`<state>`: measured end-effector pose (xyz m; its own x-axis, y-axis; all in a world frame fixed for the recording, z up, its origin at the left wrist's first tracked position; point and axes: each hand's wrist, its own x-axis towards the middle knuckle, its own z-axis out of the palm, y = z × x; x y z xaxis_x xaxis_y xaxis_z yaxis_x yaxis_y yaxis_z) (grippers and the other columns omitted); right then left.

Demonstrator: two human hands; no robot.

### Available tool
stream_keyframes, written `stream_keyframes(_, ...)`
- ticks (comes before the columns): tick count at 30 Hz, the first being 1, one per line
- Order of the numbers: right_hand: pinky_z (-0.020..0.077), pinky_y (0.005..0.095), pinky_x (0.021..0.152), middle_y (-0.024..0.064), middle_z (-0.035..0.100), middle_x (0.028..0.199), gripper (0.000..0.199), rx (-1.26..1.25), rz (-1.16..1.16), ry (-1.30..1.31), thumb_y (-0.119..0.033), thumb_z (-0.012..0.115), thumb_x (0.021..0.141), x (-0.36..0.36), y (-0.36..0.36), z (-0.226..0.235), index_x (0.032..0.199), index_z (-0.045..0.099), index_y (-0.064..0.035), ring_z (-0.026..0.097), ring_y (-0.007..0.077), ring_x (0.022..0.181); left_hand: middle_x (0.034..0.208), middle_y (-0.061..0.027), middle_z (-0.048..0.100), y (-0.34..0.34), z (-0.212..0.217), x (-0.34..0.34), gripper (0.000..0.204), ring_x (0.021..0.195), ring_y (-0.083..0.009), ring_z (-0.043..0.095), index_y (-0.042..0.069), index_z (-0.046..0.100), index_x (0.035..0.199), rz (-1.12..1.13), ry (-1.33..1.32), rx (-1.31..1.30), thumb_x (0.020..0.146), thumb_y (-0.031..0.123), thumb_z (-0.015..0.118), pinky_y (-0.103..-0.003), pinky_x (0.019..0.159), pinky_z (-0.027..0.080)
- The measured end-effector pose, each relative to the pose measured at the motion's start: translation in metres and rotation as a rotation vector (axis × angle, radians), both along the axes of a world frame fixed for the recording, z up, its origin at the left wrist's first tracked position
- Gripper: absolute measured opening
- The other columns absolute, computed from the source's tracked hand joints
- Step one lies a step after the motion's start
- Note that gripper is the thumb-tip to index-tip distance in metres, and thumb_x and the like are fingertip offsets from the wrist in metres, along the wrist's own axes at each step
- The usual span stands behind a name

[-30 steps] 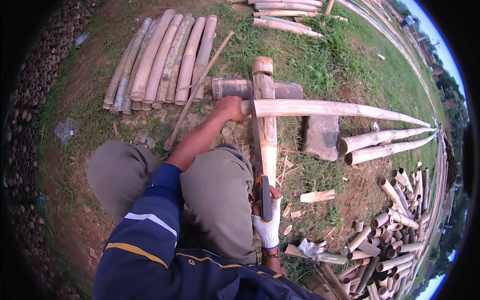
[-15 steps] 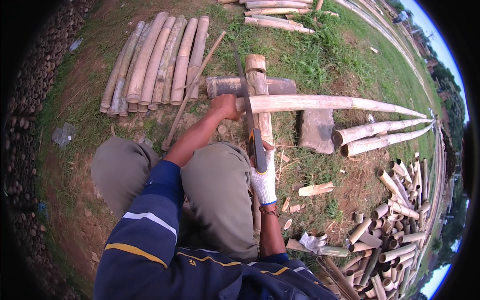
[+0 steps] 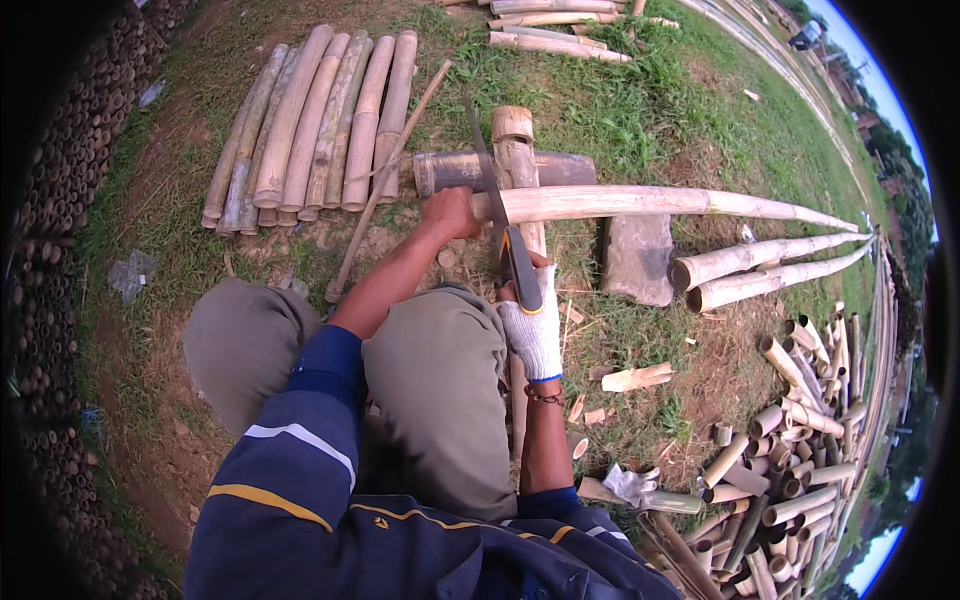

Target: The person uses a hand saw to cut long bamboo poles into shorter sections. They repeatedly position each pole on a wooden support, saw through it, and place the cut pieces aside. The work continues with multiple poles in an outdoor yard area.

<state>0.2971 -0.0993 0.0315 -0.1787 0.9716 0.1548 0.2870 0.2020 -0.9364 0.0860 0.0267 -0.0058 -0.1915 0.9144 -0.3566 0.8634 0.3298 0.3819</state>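
My bare left hand (image 3: 452,212) is closed round the near-left end of a long bamboo pole (image 3: 610,203), which stretches away to the right. In my right hand (image 3: 530,325), which wears a white knit glove, is the black and orange handle of a handsaw (image 3: 486,165). Its blade lies across the pole just right of my left hand. Beneath the pole stands a support of an upright-lying bamboo post (image 3: 513,150) crossed over a dark log (image 3: 437,174).
Cut bamboo lengths (image 3: 320,125) lie in a row at the far left. Two more poles (image 3: 770,257) rest beside a flat stone block (image 3: 638,260) on the right. A heap of short bamboo pieces (image 3: 800,450) fills the lower right. Stacked bamboo (image 3: 60,330) lines the left edge.
My right hand has pushed the saw forward, away from me, so its handle sits closer to the pole. My left hand keeps its place on the pole's end.
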Motion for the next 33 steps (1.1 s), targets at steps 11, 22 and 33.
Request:
stream_keyframes(11,0.0509,0.033,0.084,0.0074,0.059,0.108,0.062,-0.197,-0.052,-0.177,0.0,0.065,0.084,0.094,-0.196,0.034,0.145,0.054,0.0005,0.057,0.0157,0.087,0.128,-0.0178,0.079,-0.002,-0.013,-0.012,0.073,0.12,-0.0354,0.076,0.009,0.075,0.13,-0.067,-0.018,0.001,0.065,0.033,0.098,-0.048,0.102,0.062)
stream_keyframes(22,0.0519,0.0374,0.099,0.0157,0.064,0.119,0.064,-0.032,0.003,-0.032,0.006,0.069,0.087,0.013,-0.045,-0.01,0.148,0.053,-0.001,0.064,0.0267,0.106,0.13,-0.0178,0.078,0.01,-0.008,-0.024,0.081,0.12,-0.0356,0.075,0.007,0.074,0.132,-0.17,-0.043,-0.088,0.061,0.04,0.097,-0.047,0.102,0.061)
stream_keyframes(33,0.0497,0.0281,0.079,0.0032,0.06,0.096,0.06,-0.078,-0.008,-0.14,0.005,0.065,0.09,0.059,-0.115,0.006,0.148,0.053,-0.0036,0.056,0.0121,0.081,0.129,-0.0214,0.078,-0.005,-0.02,-0.015,0.089,0.121,-0.0366,0.075,0.003,0.071,0.138,-0.078,-0.04,-0.042,0.061,0.038,0.099,-0.047,0.102,0.061)
